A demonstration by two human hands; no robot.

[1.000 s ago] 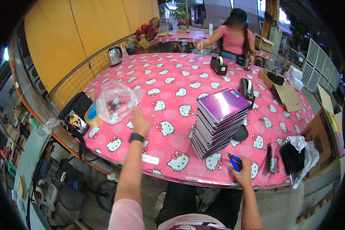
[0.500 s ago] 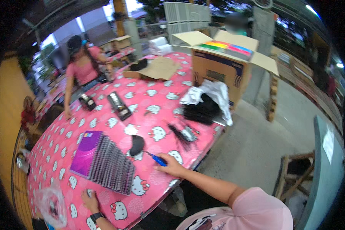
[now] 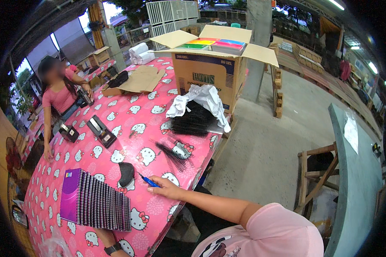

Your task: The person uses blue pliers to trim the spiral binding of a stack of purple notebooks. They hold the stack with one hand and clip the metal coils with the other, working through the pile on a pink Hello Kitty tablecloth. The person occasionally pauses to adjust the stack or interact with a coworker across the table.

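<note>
My right hand is closed around the blue handle of a thin-tipped tool, held over the table. Just left of the tip lies a black curved piece that looks like a cloth face mask. A fanned row of spiral notebooks with purple covers rests at the near left, their black coils overlapping. My left hand is hidden at the notebooks' near edge; only the wrist with a dark watch and some forearm show, so its fingers cannot be seen. Loose black spiral coils lie beyond my right hand.
A pile of black coils in white wrapping sits before an open carton of colourful notebooks. Two black devices stand near a co-worker at far left. Flattened cardboard lies farther back. A blue-grey board stands at right.
The view has turned right, shifting everything leftward. My left hand has gone from the bare tablecloth to the notebooks, out of sight. The right hand still grips the blue-handled tool.
</note>
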